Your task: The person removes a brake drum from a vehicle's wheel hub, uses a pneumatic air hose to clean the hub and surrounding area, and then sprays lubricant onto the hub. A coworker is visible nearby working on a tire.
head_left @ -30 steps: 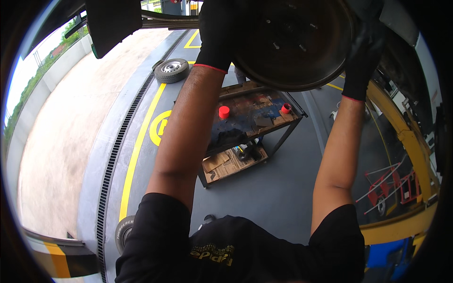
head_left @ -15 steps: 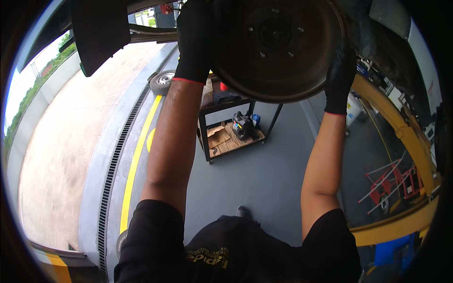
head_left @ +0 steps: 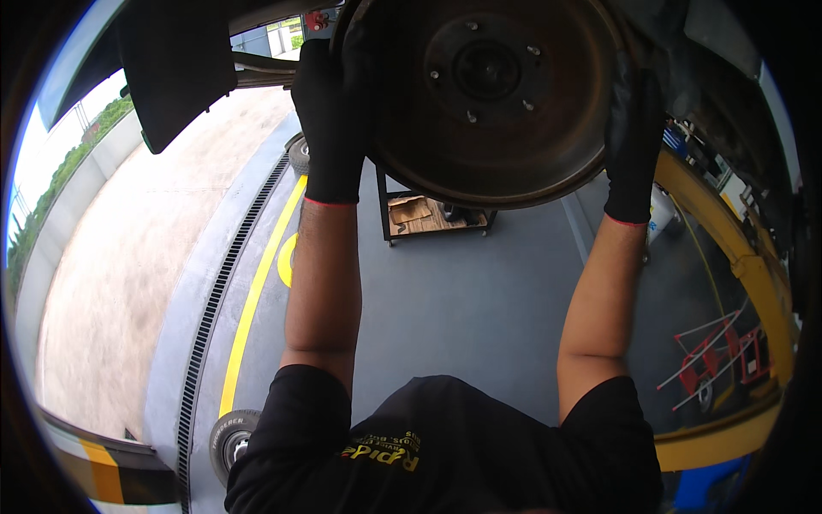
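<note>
A rusty brown brake drum (head_left: 522,163) fills the top middle of the view, its round face toward me. Wheel studs (head_left: 472,116) stick out in a ring through its centre. My left hand (head_left: 332,120), in a black glove with a red cuff, grips the drum's left rim. On the opposite rim, my right hand (head_left: 632,146) in a matching glove is closed against the edge. The fingers of both hands are dark and partly hidden around the rim. Both arms reach upward, the drum held between them.
Dark vehicle underbody and a black flap (head_left: 177,73) hang at the upper left. Beyond the drum stands a cart (head_left: 438,224) with cardboard on its low shelf. Tyres (head_left: 231,441) lie by the yellow floor line (head_left: 248,330). A yellow lift post (head_left: 758,283) and red frame (head_left: 711,364) stand right.
The drum sits slightly lower in view and has turned a little counterclockwise, both hands still on it. My view has shifted, with the cart now higher and more hidden behind the drum.
</note>
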The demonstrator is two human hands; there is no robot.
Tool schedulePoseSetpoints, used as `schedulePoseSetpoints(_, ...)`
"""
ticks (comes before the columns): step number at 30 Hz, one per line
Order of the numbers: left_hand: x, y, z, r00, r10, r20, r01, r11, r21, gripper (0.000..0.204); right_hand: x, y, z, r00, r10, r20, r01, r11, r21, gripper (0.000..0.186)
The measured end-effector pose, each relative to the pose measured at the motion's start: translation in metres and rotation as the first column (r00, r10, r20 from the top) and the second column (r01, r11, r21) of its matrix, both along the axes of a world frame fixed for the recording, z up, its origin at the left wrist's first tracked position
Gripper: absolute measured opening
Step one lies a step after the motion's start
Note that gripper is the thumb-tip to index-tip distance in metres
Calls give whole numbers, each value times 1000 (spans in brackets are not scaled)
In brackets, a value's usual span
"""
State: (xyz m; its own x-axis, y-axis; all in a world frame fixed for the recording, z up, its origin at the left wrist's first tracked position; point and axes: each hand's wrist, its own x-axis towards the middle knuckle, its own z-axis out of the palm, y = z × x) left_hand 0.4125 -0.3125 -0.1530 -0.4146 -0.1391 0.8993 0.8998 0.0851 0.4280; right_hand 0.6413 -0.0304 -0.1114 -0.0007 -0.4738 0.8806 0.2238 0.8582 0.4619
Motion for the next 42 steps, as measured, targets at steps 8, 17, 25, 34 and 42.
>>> schedulePoseSetpoints(8,48,-62,38,838,417,-353,-376,909,181,26,-61,13,-41,941,323,-105,-324,764,-558,44)
schedulePoseSetpoints(17,-86,20,-23,974,96,-206,-119,988,-102,35,-43,-37,-24,967,76,-245,-147,947,-285,35)
schedulePoseSetpoints(25,-63,27,-19,948,144,-285,-159,987,-33,30,-56,-32,-24,982,16,-189,-55,977,-205,44)
schedulePoseSetpoints(34,-58,19,-7,952,27,-305,-55,995,-83,35,-83,15,-65,981,-193,-28,175,934,-312,50)
schedulePoseSetpoints(42,-27,-2,-16,914,102,-392,-117,993,-14,37,-32,-32,-70,949,230,-215,-315,675,-668,54)
